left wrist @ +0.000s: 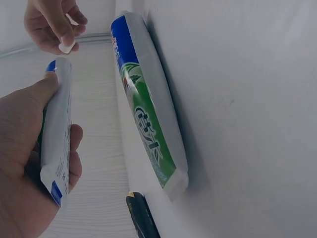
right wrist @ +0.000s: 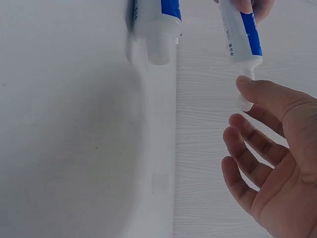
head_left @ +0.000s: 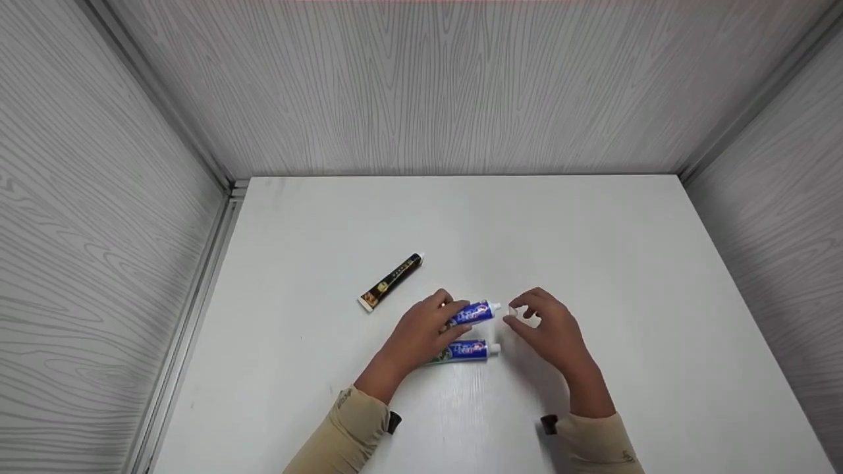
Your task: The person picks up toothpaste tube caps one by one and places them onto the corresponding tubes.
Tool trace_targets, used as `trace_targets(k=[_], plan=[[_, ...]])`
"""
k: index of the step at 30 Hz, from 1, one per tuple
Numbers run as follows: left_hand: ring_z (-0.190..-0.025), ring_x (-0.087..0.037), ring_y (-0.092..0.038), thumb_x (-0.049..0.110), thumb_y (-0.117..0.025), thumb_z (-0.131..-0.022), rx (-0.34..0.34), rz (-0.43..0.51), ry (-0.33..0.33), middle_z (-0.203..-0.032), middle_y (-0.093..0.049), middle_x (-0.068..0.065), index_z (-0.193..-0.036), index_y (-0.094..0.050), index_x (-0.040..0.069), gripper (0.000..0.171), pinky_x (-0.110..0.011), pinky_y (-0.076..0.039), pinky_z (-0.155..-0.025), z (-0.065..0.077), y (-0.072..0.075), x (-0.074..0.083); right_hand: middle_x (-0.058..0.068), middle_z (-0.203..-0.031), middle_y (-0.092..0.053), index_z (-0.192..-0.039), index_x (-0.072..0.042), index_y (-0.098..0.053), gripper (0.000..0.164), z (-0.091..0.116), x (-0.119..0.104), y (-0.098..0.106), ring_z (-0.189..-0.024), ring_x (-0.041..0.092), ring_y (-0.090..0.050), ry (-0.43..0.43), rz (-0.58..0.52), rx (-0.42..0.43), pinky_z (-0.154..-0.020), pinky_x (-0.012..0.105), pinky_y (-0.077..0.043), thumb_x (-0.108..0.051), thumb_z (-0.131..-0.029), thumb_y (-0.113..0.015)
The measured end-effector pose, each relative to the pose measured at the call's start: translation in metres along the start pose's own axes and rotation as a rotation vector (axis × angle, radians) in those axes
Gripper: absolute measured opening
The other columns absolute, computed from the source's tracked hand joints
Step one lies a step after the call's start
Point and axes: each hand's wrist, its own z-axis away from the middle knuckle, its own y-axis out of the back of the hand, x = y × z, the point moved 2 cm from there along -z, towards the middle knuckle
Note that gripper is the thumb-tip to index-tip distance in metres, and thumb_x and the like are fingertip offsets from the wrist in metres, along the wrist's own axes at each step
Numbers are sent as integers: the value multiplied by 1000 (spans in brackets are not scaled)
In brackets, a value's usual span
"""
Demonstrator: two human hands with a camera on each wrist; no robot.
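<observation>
My left hand [head_left: 418, 332] grips a blue, green and white toothpaste tube [head_left: 475, 312] above the table, its nozzle pointing right. Between thumb and forefinger my right hand [head_left: 553, 332] pinches a small white cap [right wrist: 244, 103]. The bare threaded nozzle [right wrist: 249, 73] shows close to the right thumb, and the cap is apart from it. A second tube [left wrist: 141, 104] of the same kind lies on the table nearer the body, with its white cap [right wrist: 159, 48] on. Part of that tube is hidden by the left hand in the head view.
A black and gold tube [head_left: 392, 283] lies slantwise to the left, beyond the left hand. The white table [head_left: 593, 230] meets grey wood-grain panels at the back [head_left: 421, 92] and at both sides. A dark wrist device [head_left: 549, 424] sits by the right sleeve.
</observation>
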Motion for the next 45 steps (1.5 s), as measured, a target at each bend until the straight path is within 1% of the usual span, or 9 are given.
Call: trace_targets(k=[3,6,9,13,19,23,28,38,45], plan=[[-90,-11,-56,44,-63,-107,-28,10,-14,-115,-62,-1,-145,-65,17,47,-33,-52,-80,1,0,2,-4,-105,-72,-108,-18,-78,19,3,-1,4,-91,20,-69,4,1,8,-79,46,-58,-19,-91,-86],[-93,-11,-57,44,-63,-107,-50,5,-27,-115,-61,-2,-145,-65,16,47,-33,-53,-82,3,0,4,-4,-103,-73,-110,-18,-77,22,6,-2,7,-90,20,-69,7,-4,8,-77,41,-56,-15,-90,-87],[-93,-11,-57,44,-63,-107,-61,-23,-45,-115,-61,-2,-144,-66,16,47,-33,-54,-83,4,1,6,-4,-103,-73,-110,-18,-76,24,8,-4,10,-90,20,-69,3,-3,3,-74,34,-52,-13,-89,-87],[-91,-11,-57,43,-65,-106,-57,-51,-67,-114,-61,-2,-143,-67,15,46,-32,-53,-81,5,1,9,-4,-103,-73,-108,-18,-74,25,10,-5,11,-88,19,-69,5,6,0,-72,31,-51,-11,-87,-88],[-91,-11,-55,39,-68,-105,-57,-52,-77,-113,-61,-2,-143,-67,14,46,-31,-53,-81,6,3,14,-5,-100,-73,-103,-18,-74,25,11,-6,11,-85,16,-68,52,27,18,-72,33,-53,-8,-86,-88],[-90,-12,-55,37,-70,-104,-56,-47,-84,-112,-62,-2,-142,-68,14,45,-32,-52,-80,5,3,16,-6,-99,-73,-102,-18,-75,25,12,-9,10,-85,18,-69,71,11,15,-73,35,-54,-5,-85,-88],[-89,-12,-55,38,-69,-104,-50,-51,-97,-112,-62,-2,-142,-68,14,45,-32,-51,-79,6,3,16,-7,-98,-72,-101,-19,-75,26,12,-12,9,-86,20,-70,66,11,12,-71,30,-52,-4,-85,-88],[-87,-12,-53,37,-71,-103,-34,-48,-123,-110,-61,-2,-142,-68,15,44,-31,-49,-78,6,6,20,-9,-100,-72,-102,-19,-76,26,16,-14,10,-86,18,-69,59,25,15,-72,31,-52,-4,-85,-88],[-87,-12,-54,35,-72,-103,-30,-49,-134,-111,-62,-2,-141,-69,15,43,-32,-50,-78,7,5,21,-10,-101,-72,-102,-19,-77,27,17,-16,9,-86,15,-69,83,20,11,-73,38,-56,-2,-85,-88]])
